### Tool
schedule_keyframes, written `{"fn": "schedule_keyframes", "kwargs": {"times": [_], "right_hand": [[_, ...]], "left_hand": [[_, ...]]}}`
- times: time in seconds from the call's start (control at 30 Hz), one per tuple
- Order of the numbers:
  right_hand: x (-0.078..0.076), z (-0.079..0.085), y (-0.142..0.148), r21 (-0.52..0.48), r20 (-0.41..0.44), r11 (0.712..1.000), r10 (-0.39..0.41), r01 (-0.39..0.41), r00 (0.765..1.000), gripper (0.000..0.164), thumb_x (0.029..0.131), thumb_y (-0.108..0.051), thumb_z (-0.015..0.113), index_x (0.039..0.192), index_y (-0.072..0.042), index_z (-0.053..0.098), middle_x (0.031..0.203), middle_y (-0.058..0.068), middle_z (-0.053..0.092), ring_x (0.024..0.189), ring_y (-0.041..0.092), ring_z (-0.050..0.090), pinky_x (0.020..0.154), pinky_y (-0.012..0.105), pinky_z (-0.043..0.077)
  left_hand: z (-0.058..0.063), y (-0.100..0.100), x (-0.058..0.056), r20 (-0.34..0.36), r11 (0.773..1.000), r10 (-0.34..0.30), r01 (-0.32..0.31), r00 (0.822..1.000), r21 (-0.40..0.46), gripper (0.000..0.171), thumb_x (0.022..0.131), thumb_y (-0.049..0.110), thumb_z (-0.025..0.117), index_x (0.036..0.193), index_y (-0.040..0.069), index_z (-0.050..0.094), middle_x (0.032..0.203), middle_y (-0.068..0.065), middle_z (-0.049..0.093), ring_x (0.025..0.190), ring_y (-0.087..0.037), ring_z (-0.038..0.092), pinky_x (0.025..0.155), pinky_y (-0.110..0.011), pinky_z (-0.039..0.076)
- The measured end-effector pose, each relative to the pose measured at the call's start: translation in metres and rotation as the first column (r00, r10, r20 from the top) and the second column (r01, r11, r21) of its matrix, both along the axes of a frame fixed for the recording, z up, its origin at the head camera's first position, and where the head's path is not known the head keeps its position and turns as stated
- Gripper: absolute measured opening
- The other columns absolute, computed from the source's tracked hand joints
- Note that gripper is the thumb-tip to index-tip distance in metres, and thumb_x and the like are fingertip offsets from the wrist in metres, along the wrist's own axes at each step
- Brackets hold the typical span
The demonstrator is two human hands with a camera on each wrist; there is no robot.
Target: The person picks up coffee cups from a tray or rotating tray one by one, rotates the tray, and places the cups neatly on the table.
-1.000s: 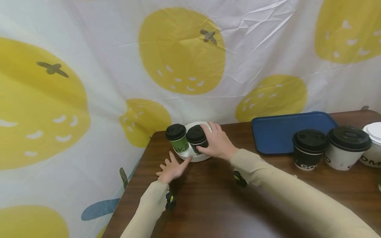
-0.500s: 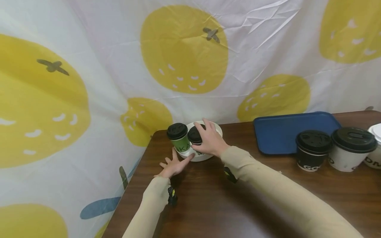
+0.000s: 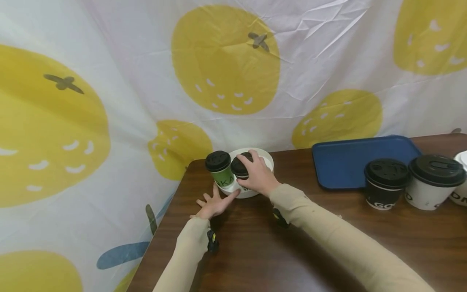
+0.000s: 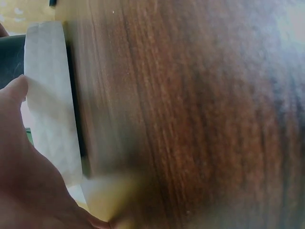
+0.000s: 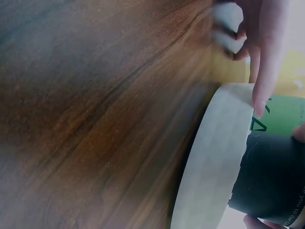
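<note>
A round white tray (image 3: 268, 156) with a raised rim stands on the wooden table near the back edge. In it are a green paper coffee cup (image 3: 223, 178) with a black lid and, to its right, a black paper coffee cup (image 5: 271, 176). My right hand (image 3: 260, 176) grips the black cup from the right, thumb in front and fingers over the lid's far side. My left hand (image 3: 215, 205) rests at the tray's front left rim with fingers spread, the thumb touching the rim, as the left wrist view also shows at the white wall (image 4: 50, 95).
A blue rectangular tray (image 3: 361, 162) lies at the back right. Before it and beside it stand a black cup (image 3: 384, 190), a white cup with a black lid (image 3: 430, 190) and a white-lidded cup (image 3: 461, 182). A fruit-patterned curtain (image 3: 226, 61) hangs behind the table (image 3: 255, 243).
My right hand has shifted slightly left and down around the black cup, which sits a little lower beside the green one. The left hand stays at the rim. The view has shifted slightly.
</note>
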State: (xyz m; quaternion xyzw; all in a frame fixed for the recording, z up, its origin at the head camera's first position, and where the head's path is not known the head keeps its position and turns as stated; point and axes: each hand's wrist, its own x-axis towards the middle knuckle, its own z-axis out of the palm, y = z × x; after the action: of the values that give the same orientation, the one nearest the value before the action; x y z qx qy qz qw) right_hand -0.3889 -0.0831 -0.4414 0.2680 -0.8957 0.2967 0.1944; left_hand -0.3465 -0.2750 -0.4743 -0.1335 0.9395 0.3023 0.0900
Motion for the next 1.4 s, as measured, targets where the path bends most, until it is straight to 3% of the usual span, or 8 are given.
{"fn": "schedule_keyframes", "kwargs": {"times": [0.2, 0.3, 0.43, 0.57, 0.97, 1.2, 1.4], "right_hand": [[0.0, -0.001, 0.0, -0.015, -0.003, 1.0, -0.008, 0.008, 1.0, 0.073, 0.085, -0.027, 0.082, 0.15, -0.012, 0.052, 0.152, 0.03, 0.04, 0.114, 0.051, 0.06, 0.092, 0.056, 0.058], [0.0, -0.002, 0.0, -0.014, 0.006, 1.0, -0.01, 0.01, 1.0, 0.072, 0.086, -0.026, 0.081, 0.15, -0.013, 0.051, 0.152, 0.029, 0.039, 0.114, 0.05, 0.06, 0.092, 0.055, 0.058], [0.0, -0.002, -0.001, -0.012, 0.016, 1.0, -0.011, 0.011, 1.0, 0.072, 0.085, -0.026, 0.08, 0.15, -0.013, 0.051, 0.152, 0.029, 0.039, 0.114, 0.051, 0.06, 0.092, 0.055, 0.058], [0.001, -0.002, -0.002, -0.006, 0.019, 1.0, -0.015, 0.016, 1.0, 0.072, 0.085, -0.026, 0.08, 0.15, -0.014, 0.051, 0.152, 0.028, 0.04, 0.114, 0.05, 0.06, 0.091, 0.055, 0.058], [0.002, -0.001, 0.0, -0.005, 0.01, 0.999, -0.04, 0.04, 0.999, 0.072, 0.085, -0.028, 0.08, 0.15, -0.017, 0.052, 0.152, 0.024, 0.041, 0.114, 0.047, 0.061, 0.083, 0.056, 0.06], [0.002, -0.002, -0.001, -0.007, 0.008, 0.999, -0.039, 0.039, 0.999, 0.072, 0.084, -0.028, 0.081, 0.15, -0.017, 0.052, 0.152, 0.024, 0.041, 0.115, 0.047, 0.061, 0.083, 0.056, 0.06], [0.0, -0.005, 0.0, -0.016, -0.007, 0.999, -0.034, 0.034, 0.999, 0.075, 0.083, -0.028, 0.081, 0.15, -0.017, 0.051, 0.152, 0.025, 0.041, 0.116, 0.048, 0.06, 0.082, 0.057, 0.06]], "left_hand": [[-0.001, -0.001, -0.004, -0.068, 0.999, -0.021, 0.022, 0.997, 0.027, 0.126, 0.08, 0.086, 0.058, 0.165, 0.031, -0.017, 0.168, -0.039, -0.004, 0.151, -0.067, -0.015, 0.104, -0.093, -0.007], [-0.006, -0.005, -0.011, -0.084, 0.998, -0.052, 0.055, 0.995, 0.025, 0.125, 0.082, 0.082, 0.06, 0.164, 0.033, -0.02, 0.166, -0.042, -0.004, 0.149, -0.069, -0.015, 0.109, -0.089, -0.006], [-0.016, -0.013, -0.023, -0.09, 0.995, -0.102, 0.102, 0.991, -0.004, 0.122, 0.084, 0.08, 0.058, 0.163, 0.033, -0.022, 0.167, -0.04, 0.0, 0.152, -0.067, -0.012, 0.118, -0.082, -0.005], [-0.021, -0.017, -0.029, -0.1, 0.993, -0.122, 0.122, 0.988, -0.006, 0.123, 0.083, 0.081, 0.059, 0.164, 0.031, -0.019, 0.169, -0.038, 0.004, 0.154, -0.064, -0.007, 0.119, -0.08, -0.008], [-0.009, -0.009, -0.019, -0.031, 0.995, -0.098, 0.097, 0.995, -0.027, 0.123, 0.082, 0.086, 0.053, 0.162, 0.034, -0.025, 0.165, -0.043, -0.007, 0.147, -0.072, -0.015, 0.111, -0.089, 0.0], [-0.017, -0.015, -0.028, -0.039, 0.993, -0.113, 0.111, 0.993, -0.045, 0.125, 0.082, 0.085, 0.054, 0.163, 0.031, -0.024, 0.165, -0.044, -0.004, 0.15, -0.069, -0.012, 0.117, -0.084, -0.001], [-0.019, -0.016, -0.029, -0.045, 0.992, -0.122, 0.12, 0.992, -0.039, 0.128, 0.08, 0.087, 0.055, 0.163, 0.029, -0.023, 0.166, -0.043, -0.004, 0.154, -0.064, -0.009, 0.12, -0.079, -0.006]]}}
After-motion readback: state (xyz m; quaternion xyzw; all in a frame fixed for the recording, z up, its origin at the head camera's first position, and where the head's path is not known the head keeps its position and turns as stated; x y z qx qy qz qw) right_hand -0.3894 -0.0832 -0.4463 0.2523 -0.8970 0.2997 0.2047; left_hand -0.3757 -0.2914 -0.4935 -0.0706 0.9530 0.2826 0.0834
